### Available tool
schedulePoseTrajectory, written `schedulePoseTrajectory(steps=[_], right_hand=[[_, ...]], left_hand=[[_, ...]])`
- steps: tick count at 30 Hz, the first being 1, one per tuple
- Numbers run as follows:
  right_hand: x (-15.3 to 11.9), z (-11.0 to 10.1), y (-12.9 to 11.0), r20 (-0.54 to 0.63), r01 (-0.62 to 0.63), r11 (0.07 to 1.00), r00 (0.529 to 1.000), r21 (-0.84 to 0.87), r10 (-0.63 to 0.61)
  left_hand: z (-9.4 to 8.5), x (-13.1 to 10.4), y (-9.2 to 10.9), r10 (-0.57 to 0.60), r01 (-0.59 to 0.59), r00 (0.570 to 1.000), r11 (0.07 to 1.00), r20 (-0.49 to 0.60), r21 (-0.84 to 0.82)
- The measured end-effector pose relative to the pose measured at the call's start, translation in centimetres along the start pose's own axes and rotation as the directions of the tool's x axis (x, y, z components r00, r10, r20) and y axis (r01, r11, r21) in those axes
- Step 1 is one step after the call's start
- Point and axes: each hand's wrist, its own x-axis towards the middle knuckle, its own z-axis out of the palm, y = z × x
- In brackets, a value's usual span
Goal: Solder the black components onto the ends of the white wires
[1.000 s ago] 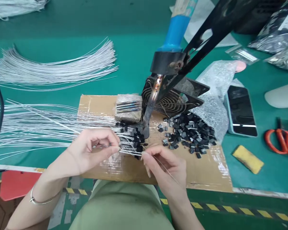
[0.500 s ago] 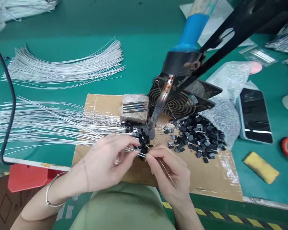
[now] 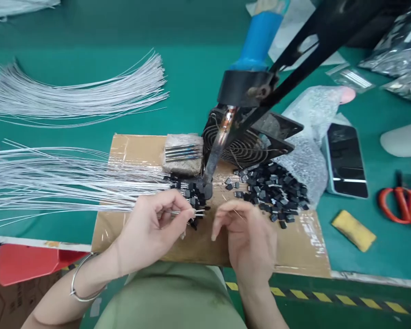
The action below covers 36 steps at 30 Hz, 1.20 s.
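Observation:
My left hand pinches thin white wires, whose bare ends stick out to the right of the fingertips. My right hand is slightly blurred, its fingers curled round a thin length of solder wire, apart from the left hand. Just above the left fingertips lie black connectors on the ends of a spread of white wires. Over them the soldering iron's tip points down, held in a black clamp. Loose black connectors form a pile to the right.
Under the work lies a cardboard sheet. A grey block and a black fan stand behind the wires. Rightward are bubble wrap, a phone, a yellow sponge and red-handled scissors.
My right hand has moved right, away from the wire ends and my left hand, and its fingers have spread somewhat. The whole view has shifted, so the bench things sit further left.

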Motion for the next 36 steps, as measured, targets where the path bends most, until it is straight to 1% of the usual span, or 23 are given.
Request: schedulePoseTrajectory(steps=[2,3,6,9,12,16,21,26,30,36], right_hand=[[0.0,0.2,-0.1,0.055,-0.069,0.993,0.996,0.097,0.063],[0.0,0.3,-0.1,0.061,-0.094,0.989,0.994,0.117,0.087],[-0.2,0.7,-0.1,0.031,-0.094,0.993,0.995,0.077,0.092],[-0.4,1.1,0.0,0.059,-0.071,0.997,0.996,0.016,0.070],[-0.4,1.4,0.0,0.094,-0.088,0.995,0.992,0.049,0.083],[-0.3,1.6,-0.2,0.101,-0.164,0.979,0.983,0.119,0.153],[-0.5,1.5,-0.2,0.108,-0.235,0.960,0.970,0.151,0.220],[-0.4,1.5,-0.2,0.123,-0.268,0.945,0.961,0.188,0.248],[-0.3,1.5,-0.2,0.116,-0.277,0.944,0.959,0.176,0.260],[-0.1,1.4,-0.3,0.114,-0.291,0.940,0.955,0.179,0.274]], left_hand=[[0.0,0.2,0.0,-0.012,0.012,1.000,1.000,-0.016,-0.006],[0.1,0.2,0.0,-0.015,0.015,1.000,1.000,-0.022,-0.004],[0.1,0.3,0.0,-0.021,0.021,0.999,1.000,-0.041,0.010],[0.2,0.3,0.0,-0.030,0.031,0.998,0.999,-0.051,0.020],[0.4,0.2,0.0,-0.028,0.029,0.998,0.999,-0.057,0.018],[0.5,0.1,0.0,-0.008,0.008,0.998,1.000,-0.060,0.001],[0.6,0.1,-0.1,0.036,-0.036,0.998,0.999,-0.058,-0.003],[0.8,0.0,-0.1,0.061,-0.061,0.996,0.998,-0.068,0.002],[0.8,-0.1,-0.2,0.067,-0.064,0.996,0.997,-0.065,0.049],[0.7,-0.3,-0.7,0.073,-0.070,0.996,0.996,-0.048,0.062]])
